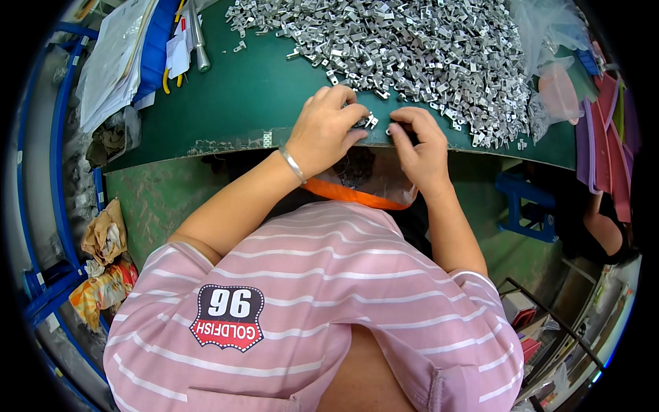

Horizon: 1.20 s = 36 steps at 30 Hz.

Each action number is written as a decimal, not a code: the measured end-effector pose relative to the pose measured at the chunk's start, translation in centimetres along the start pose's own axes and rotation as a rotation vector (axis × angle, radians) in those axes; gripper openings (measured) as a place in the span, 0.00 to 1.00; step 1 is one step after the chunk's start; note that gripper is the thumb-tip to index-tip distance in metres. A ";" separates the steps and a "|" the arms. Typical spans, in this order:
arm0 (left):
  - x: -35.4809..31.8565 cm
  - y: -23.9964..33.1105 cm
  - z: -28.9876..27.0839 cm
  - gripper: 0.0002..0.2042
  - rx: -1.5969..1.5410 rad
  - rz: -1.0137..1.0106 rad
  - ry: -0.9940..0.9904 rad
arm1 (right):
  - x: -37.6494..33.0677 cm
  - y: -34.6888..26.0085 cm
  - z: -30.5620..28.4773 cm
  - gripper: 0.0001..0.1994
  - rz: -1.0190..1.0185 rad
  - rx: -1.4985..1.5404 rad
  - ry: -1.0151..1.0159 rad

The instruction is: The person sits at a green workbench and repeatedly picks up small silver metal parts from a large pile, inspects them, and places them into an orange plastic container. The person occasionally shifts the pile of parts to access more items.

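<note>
My left hand [322, 129], with a silver bangle on its wrist, curls over the near edge of the green table. Several small metal brackets [371, 121] show at its fingertips, partly hidden by the fingers. Just to its right, my right hand [423, 152] pinches a small metal bracket [389, 130] between thumb and forefinger. Beyond both hands spreads a large heap of silver metal brackets [412, 51]. Below them, between the table edge and my body, hangs an open bag with an orange rim [357, 195]; its dark contents are hard to make out.
The green table [226, 96] holds papers [117, 65], a blue file holder [156, 51] and yellow-handled tools at the left. Clear plastic bags [549, 27] and a pinkish scoop-like container [558, 89] stand right. A blue stool [525, 206] and another person's arm are at the right.
</note>
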<state>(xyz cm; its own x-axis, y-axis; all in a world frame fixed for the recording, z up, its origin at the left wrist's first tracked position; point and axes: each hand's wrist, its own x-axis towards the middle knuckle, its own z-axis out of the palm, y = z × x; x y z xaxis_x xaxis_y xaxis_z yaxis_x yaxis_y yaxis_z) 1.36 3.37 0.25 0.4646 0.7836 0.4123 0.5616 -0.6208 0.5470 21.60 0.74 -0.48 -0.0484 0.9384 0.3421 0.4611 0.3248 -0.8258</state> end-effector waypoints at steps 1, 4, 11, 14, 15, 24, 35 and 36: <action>-0.1 -0.2 0.4 0.13 0.006 0.012 0.024 | -0.1 0.0 0.2 0.07 -0.077 -0.066 -0.011; -0.1 -0.8 1.2 0.12 0.010 0.037 0.085 | -0.6 0.3 0.4 0.09 -0.277 -0.205 -0.033; -0.3 -0.3 0.4 0.10 0.014 -0.011 0.064 | -0.2 -0.7 1.4 0.09 -0.283 -0.169 -0.003; -0.4 -0.6 0.8 0.10 0.050 -0.018 0.043 | 1.2 0.0 2.2 0.09 -0.279 -0.194 -0.045; -0.3 -0.7 0.9 0.10 0.058 -0.017 0.036 | 1.3 0.4 2.1 0.09 -0.283 -0.193 -0.083; -1.9 1.4 -0.4 0.03 -0.174 -0.153 -0.011 | -0.1 0.8 -0.3 0.10 -0.404 -0.205 -0.120; -1.5 0.4 -0.6 0.06 -0.085 -0.239 0.212 | 0.9 -0.3 1.2 0.09 -0.335 -0.147 -0.115; -1.3 0.1 -0.6 0.07 -0.071 -0.244 0.183 | 1.2 0.1 1.5 0.10 -0.338 -0.174 -0.108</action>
<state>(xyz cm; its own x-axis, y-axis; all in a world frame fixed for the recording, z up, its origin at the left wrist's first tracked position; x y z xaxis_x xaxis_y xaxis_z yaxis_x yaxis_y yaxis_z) 0.38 2.34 0.23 0.1876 0.9043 0.3835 0.5895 -0.4159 0.6925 20.26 2.09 -0.80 -0.3121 0.7920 0.5247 0.5457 0.6015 -0.5834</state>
